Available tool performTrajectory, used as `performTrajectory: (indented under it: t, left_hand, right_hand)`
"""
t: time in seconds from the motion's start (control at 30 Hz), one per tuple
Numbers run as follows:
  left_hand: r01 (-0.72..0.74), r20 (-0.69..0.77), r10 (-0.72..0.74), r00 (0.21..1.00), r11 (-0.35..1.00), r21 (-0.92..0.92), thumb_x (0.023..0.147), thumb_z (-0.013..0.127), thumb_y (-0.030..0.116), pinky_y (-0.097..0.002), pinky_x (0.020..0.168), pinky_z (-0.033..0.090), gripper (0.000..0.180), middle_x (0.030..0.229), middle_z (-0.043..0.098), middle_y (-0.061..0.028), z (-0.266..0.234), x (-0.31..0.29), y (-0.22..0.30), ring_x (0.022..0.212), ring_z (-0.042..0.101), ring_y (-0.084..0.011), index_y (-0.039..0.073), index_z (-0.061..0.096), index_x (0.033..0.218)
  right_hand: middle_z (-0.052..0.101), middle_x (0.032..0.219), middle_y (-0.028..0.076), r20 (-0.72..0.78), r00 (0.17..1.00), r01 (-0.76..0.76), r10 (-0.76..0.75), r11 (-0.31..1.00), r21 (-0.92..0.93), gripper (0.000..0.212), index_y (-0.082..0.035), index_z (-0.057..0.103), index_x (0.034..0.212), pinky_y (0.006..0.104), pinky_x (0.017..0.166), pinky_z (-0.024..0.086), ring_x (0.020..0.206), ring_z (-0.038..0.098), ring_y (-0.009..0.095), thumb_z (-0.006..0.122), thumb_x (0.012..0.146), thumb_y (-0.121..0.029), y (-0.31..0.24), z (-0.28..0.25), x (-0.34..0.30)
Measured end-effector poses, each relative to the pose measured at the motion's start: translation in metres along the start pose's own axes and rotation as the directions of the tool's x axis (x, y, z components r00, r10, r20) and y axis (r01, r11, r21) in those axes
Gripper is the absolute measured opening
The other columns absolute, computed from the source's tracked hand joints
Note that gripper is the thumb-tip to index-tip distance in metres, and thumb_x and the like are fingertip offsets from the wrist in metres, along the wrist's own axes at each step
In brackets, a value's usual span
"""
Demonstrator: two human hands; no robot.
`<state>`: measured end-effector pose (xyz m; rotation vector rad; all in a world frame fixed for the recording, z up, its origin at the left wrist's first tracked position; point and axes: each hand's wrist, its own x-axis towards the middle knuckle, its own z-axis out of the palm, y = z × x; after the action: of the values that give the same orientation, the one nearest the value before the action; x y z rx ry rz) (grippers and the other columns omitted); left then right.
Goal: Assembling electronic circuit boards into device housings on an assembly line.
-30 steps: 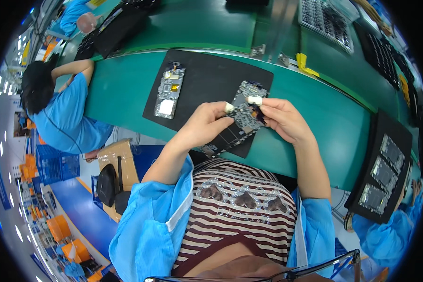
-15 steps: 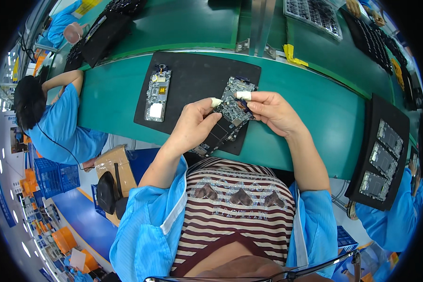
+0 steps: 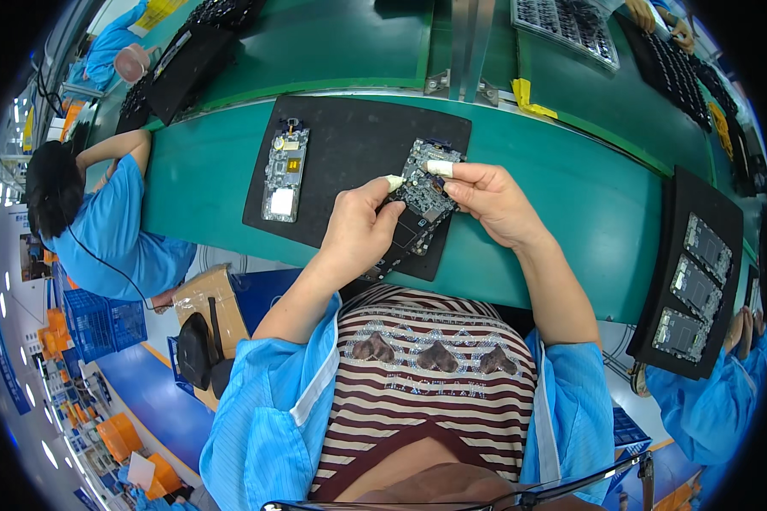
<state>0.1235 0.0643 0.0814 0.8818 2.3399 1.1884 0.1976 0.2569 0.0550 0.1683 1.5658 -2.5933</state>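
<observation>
A populated circuit board [image 3: 419, 207] is tilted above the mat, between my two hands. My left hand [image 3: 360, 223] pinches its left edge between thumb and forefinger. At its upper right end my right hand [image 3: 492, 203] is closed, thumb and forefinger on a small dark part there; the fingertips hide most of that part. Pale finger covers wrap a fingertip on each hand. Partly beneath the held board lies another circuit board [image 3: 432, 153]. A third circuit board [image 3: 285, 175], with a white square and a gold patch, rests on the black mat [image 3: 349, 128] to the left.
The mat lies on a green bench [image 3: 571, 204]. At the right, a black tray [image 3: 699, 230] bears several boards near a co-worker's blue sleeve [image 3: 699, 409]. Another person [image 3: 102, 213] sits at the left. Behind the bench stand a metal post [image 3: 471, 51] and a clear parts tray [image 3: 567, 30].
My left hand has shifted slightly right along the board, and my right fingers have closed in over its upper end. The co-worker's hands at the far right have moved.
</observation>
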Motion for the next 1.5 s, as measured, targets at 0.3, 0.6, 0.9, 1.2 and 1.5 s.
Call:
performTrajectory:
  t: [0.3,0.6,0.9,1.2,1.5]
  left_hand:
    - [-0.088,-0.146,0.098,0.984,0.993,0.078,0.079,0.058,-0.003,-0.0274,0.047,0.035,0.005,0.056,0.049,-0.0103,0.005,-0.003,0.005,0.051,0.040,-0.0083,-0.005,0.057,0.084]
    - [-0.156,-0.202,0.178,0.963,0.981,0.119,0.076,0.058,-0.006,-0.0298,0.045,0.034,0.005,0.056,0.047,-0.0147,0.005,-0.005,0.003,0.047,0.042,-0.0131,-0.005,0.052,0.076]
    - [0.112,0.100,-0.074,0.992,0.883,-0.456,0.085,0.051,-0.005,-0.0225,0.063,0.047,0.013,0.083,0.067,-0.0059,-0.010,0.025,-0.028,0.076,0.060,-0.0071,-0.005,0.059,0.096]
    - [0.147,-0.130,-0.155,0.979,0.987,-0.064,0.082,0.060,0.009,-0.0324,0.065,0.047,0.018,0.079,0.064,-0.0154,-0.028,0.062,-0.069,0.068,0.060,-0.0239,-0.007,0.060,0.089]
    - [0.272,-0.530,0.207,0.822,0.676,0.685,0.070,0.073,0.019,-0.0438,0.081,0.044,0.036,0.098,0.053,-0.0202,-0.047,0.029,-0.067,0.093,0.050,-0.0373,-0.005,0.059,0.093]
  right_hand:
    - [0.059,0.083,-0.003,0.011,0.993,0.113,-0.116,0.941,-0.318,0.016,0.004,0.062,0.098,0.0206,0.065,0.042,0.076,0.047,0.002,0.053,0.091,-0.006,0.013,-0.003,-0.001]
    - [0.059,0.075,0.015,0.087,0.957,0.256,-0.278,0.656,-0.710,0.016,0.003,0.060,0.101,0.0271,0.062,0.045,0.067,0.056,0.017,0.053,0.088,-0.004,0.009,0.009,-0.006]
    - [0.060,0.109,0.020,0.028,0.929,0.318,-0.369,0.759,-0.569,0.034,0.004,0.048,0.122,0.0314,0.083,0.047,0.101,0.061,0.025,0.050,0.089,-0.004,0.017,0.008,-0.001]
    - [0.060,0.116,0.014,-0.181,0.888,0.301,-0.424,0.830,-0.470,0.038,0.002,0.045,0.129,0.0289,0.090,0.045,0.105,0.058,0.019,0.049,0.092,-0.007,0.014,-0.016,0.010]
    - [0.061,0.112,0.012,-0.189,0.909,0.234,-0.371,0.832,-0.502,0.037,0.003,0.047,0.127,0.0291,0.091,0.045,0.103,0.058,0.017,0.048,0.092,-0.004,0.018,-0.019,0.010]
